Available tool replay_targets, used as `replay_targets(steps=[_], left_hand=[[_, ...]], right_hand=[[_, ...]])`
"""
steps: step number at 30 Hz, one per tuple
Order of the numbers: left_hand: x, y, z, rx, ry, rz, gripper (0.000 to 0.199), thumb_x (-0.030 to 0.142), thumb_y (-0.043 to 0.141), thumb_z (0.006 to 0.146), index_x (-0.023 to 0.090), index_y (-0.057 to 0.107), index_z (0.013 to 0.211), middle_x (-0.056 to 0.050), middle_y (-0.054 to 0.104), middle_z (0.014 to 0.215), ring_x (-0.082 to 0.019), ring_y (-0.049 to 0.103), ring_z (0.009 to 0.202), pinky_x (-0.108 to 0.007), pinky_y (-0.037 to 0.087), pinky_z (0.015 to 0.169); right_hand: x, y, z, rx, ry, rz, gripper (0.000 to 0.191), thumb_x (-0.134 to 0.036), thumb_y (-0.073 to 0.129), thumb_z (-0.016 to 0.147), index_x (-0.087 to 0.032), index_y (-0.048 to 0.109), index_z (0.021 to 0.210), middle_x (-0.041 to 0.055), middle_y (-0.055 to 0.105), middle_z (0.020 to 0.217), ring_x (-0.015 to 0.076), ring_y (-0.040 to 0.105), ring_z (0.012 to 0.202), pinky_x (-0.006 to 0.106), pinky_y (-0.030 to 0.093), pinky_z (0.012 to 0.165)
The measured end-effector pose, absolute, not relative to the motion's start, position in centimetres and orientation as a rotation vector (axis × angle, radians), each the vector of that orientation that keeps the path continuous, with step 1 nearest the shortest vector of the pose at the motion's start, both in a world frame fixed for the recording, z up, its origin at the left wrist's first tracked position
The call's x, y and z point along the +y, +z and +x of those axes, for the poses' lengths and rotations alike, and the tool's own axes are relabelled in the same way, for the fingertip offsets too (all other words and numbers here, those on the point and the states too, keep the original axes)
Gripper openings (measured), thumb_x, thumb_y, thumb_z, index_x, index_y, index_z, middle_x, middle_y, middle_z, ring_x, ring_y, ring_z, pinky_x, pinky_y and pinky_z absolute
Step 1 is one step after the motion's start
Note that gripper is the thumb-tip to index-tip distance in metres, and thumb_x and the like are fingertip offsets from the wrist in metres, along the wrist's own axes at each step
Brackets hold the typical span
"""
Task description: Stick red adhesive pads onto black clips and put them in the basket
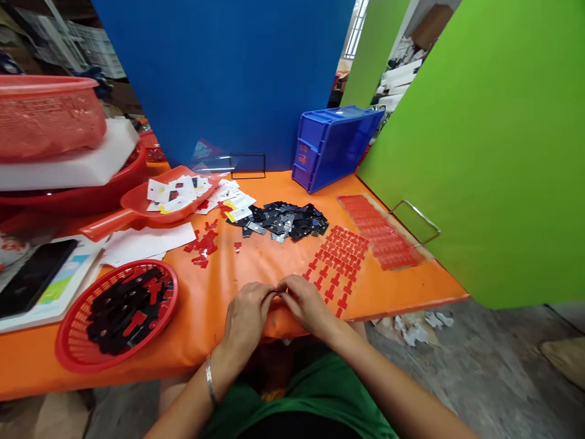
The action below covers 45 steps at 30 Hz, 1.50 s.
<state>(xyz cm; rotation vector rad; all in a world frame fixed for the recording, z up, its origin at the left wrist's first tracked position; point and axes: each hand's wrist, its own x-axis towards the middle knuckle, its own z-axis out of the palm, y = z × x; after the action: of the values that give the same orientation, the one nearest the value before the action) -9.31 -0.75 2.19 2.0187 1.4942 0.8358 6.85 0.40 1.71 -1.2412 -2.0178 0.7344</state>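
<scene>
My left hand (247,310) and my right hand (305,305) meet over the front of the orange table, thumbs and fingertips pinched together. A small dark piece shows between the fingertips, mostly hidden, so its kind is unclear. Just right of my right hand lie rows of red T-shaped stickers (342,253). Beyond the hands is a heap of small flat black pieces (297,219). Loose red pieces (203,244) are scattered to the left. Left of my left hand, a red basket (66,341) holds black pieces with red parts among them.
A red scoop (130,214) holds printed cards at the back left. A black phone (39,277) lies on a booklet. Stacked red baskets (50,116) stand behind. A blue bin (338,149) leans near the green panel (503,140); a red sheet (381,231) lies before it.
</scene>
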Motion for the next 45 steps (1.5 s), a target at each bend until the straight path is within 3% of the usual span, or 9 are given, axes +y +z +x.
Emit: replay_targets(steps=[3, 6, 13, 19, 28, 36, 45], left_hand=[[-0.8, 2.2, -8.1, 1.418, 0.842, 1.814, 0.017, 0.024, 0.053, 0.083, 0.021, 0.07, 0.087, -0.006, 0.069, 0.085, -0.02, 0.063, 0.077, -0.03, 0.048, 0.073], [-0.7, 2.0, -6.8, 1.387, 0.893, 1.469, 0.016, 0.03, 0.059, 0.079, 0.019, 0.069, 0.083, -0.005, 0.069, 0.082, -0.02, 0.065, 0.076, -0.026, 0.049, 0.067], [0.7, 0.6, -3.9, 1.128, 0.859, 0.854, 0.03, 0.037, 0.071, 0.068, 0.012, 0.06, 0.079, -0.007, 0.069, 0.071, -0.013, 0.064, 0.058, -0.025, 0.053, 0.058], [1.2, 0.4, -3.5, 1.136, 0.854, 0.756, 0.031, 0.033, 0.075, 0.066, 0.01, 0.06, 0.08, -0.008, 0.069, 0.072, -0.012, 0.064, 0.058, -0.023, 0.054, 0.059], [1.3, 1.2, -3.4, 1.169, 0.814, 0.718, 0.021, 0.024, 0.071, 0.072, 0.008, 0.06, 0.081, -0.01, 0.07, 0.073, -0.013, 0.065, 0.058, -0.023, 0.055, 0.06], [3.5, 2.4, -1.6, 1.117, 0.839, 0.732, 0.015, 0.019, 0.066, 0.077, 0.011, 0.055, 0.082, -0.011, 0.069, 0.078, -0.014, 0.066, 0.061, -0.027, 0.056, 0.062], [8.8, 1.9, 3.9, 1.125, 0.88, 0.795, 0.006, 0.008, 0.05, 0.084, 0.012, 0.052, 0.08, -0.003, 0.062, 0.062, -0.01, 0.06, 0.051, -0.024, 0.053, 0.056]], right_hand=[[-0.7, 1.6, 10.1, -1.858, 0.663, -1.38, 0.013, -0.021, 0.048, 0.085, -0.021, 0.058, 0.093, 0.0057, 0.062, 0.09, 0.0168, 0.056, 0.079, 0.028, 0.044, 0.071], [0.1, 0.8, 14.5, -1.659, 0.534, -1.584, 0.012, -0.026, 0.048, 0.084, -0.019, 0.058, 0.083, 0.0052, 0.062, 0.083, 0.0172, 0.056, 0.075, 0.029, 0.044, 0.069], [4.2, -0.6, 19.2, -1.642, 0.278, -1.767, 0.012, -0.019, 0.047, 0.078, -0.018, 0.058, 0.074, 0.0058, 0.058, 0.078, 0.0189, 0.054, 0.075, 0.031, 0.042, 0.073], [6.5, -0.5, 17.7, -1.719, 0.229, -1.852, 0.016, -0.013, 0.046, 0.078, -0.017, 0.06, 0.073, 0.0073, 0.058, 0.081, 0.019, 0.054, 0.079, 0.029, 0.04, 0.073], [7.8, -0.4, 17.4, -1.642, 0.311, -2.037, 0.008, -0.014, 0.054, 0.074, -0.018, 0.059, 0.069, 0.0079, 0.06, 0.083, 0.019, 0.054, 0.075, 0.026, 0.036, 0.06], [6.5, -1.5, 16.7, -1.705, 0.086, -1.933, 0.019, -0.019, 0.047, 0.083, -0.016, 0.065, 0.082, 0.0106, 0.056, 0.088, 0.0231, 0.05, 0.086, 0.034, 0.039, 0.077], [7.1, -1.2, 16.7, -1.653, 0.18, -1.97, 0.009, -0.015, 0.048, 0.077, -0.017, 0.057, 0.079, 0.0091, 0.056, 0.086, 0.0221, 0.049, 0.083, 0.032, 0.039, 0.075]])
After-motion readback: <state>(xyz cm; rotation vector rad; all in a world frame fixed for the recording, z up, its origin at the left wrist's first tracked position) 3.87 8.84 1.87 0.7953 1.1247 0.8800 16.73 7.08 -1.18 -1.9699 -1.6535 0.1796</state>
